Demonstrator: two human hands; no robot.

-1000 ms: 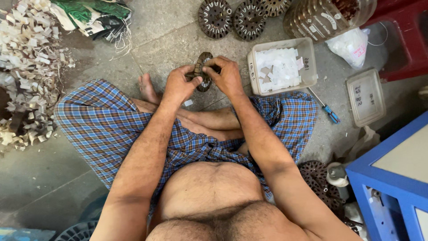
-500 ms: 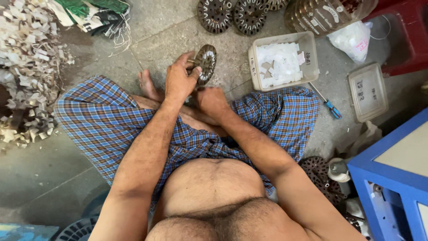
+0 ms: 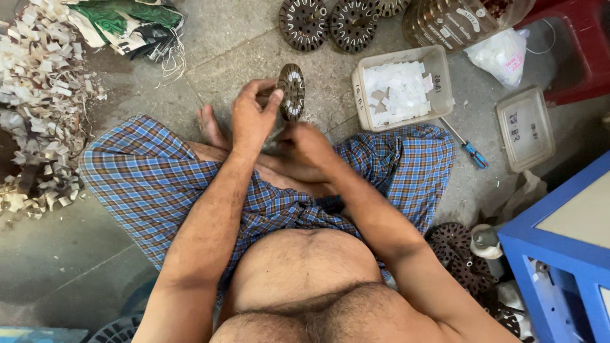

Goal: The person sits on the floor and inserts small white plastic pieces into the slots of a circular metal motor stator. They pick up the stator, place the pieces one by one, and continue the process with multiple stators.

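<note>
Fingers of the left hand pinch the slotted metal disc upright; right hand curled below it.

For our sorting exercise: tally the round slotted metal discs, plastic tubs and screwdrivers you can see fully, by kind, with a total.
Round slotted discs: 3, one in the left hand at, two on the floor
Plastic tubs: 2
Screwdrivers: 1
Total: 6

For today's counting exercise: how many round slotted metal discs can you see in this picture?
At least 5: one disc in the left hand, two lying at the top, a third cut off beside them, and a dark stack lower right, possibly hiding more.
</note>
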